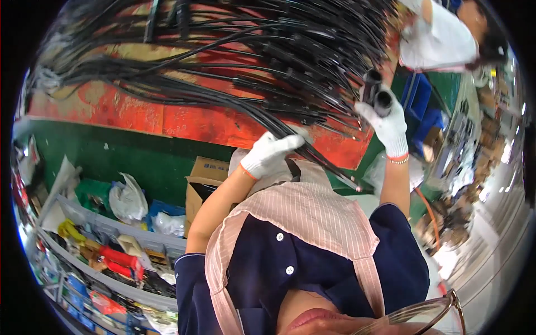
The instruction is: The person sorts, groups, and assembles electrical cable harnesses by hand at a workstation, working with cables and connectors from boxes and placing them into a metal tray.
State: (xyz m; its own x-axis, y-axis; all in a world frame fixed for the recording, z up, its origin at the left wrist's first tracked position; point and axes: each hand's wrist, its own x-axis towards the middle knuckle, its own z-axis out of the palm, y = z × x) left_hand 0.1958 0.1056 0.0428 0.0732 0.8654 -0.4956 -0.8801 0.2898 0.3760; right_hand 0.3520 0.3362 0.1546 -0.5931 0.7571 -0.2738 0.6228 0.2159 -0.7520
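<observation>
- I am gripping a thick bundle of black cables (pixel 312 151) in my left hand (pixel 268 153), fingers wrapped shut around it where the strands gather and run down to the right, above my chest.
- My left arm is bending at the elbow and rising bare from a dark blue sleeve; the hand is wearing a white knit glove with an orange cuff.
- My right hand (pixel 388 125), also in a white glove, is reaching higher with the forearm upright, closing around two short black tubes (pixel 377 95) with round open ends.
- The cables are thin, glossy and rubbery, fanning out to the upper left across a worn red board (pixel 195 120).
- I am wearing a pink striped apron (pixel 301 215) over a navy buttoned shirt.
- A cardboard box (pixel 204 178) is sitting on the green floor (pixel 139 159), with grey trays (pixel 134 237) of small parts to the left.
- Another person in white (pixel 435 39) is standing at the upper right.
</observation>
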